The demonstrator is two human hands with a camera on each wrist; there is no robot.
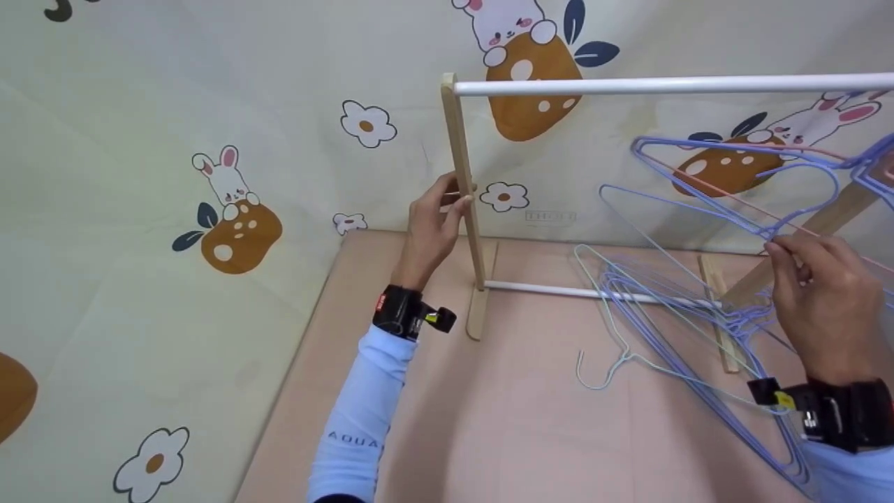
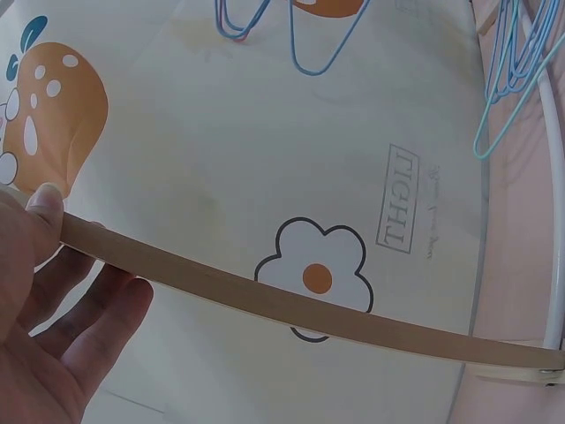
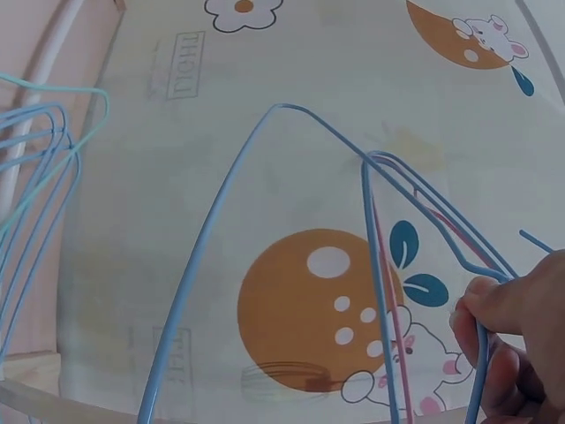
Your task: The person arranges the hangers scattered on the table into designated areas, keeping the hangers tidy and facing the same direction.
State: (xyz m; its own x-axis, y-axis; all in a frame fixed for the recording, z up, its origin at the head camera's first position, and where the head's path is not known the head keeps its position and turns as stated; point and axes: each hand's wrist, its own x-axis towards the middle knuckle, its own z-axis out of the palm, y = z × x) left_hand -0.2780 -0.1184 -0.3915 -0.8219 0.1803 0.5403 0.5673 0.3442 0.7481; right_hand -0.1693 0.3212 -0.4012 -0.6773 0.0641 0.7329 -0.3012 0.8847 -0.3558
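Our left hand (image 1: pixel 433 220) pinches the wooden post (image 1: pixel 458 147) near the worktop's (image 1: pixel 545 426) back-left corner; our right hand (image 1: pixel 827 300) pinches a blue hanger (image 3: pixel 212 221) above the back edge. A crooked pull could snag the neighbouring hangers (image 3: pixel 378 265), tipping the rack (image 1: pixel 656 85).

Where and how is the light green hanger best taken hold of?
Probably by the neck of the light green hanger, from the near left side: its hook juts over the pink surface, clear of the piled blue hangers.

Left hand (image 2: pixel 75 349) on wooden post (image 2: pixel 265 299), apparently a pinch
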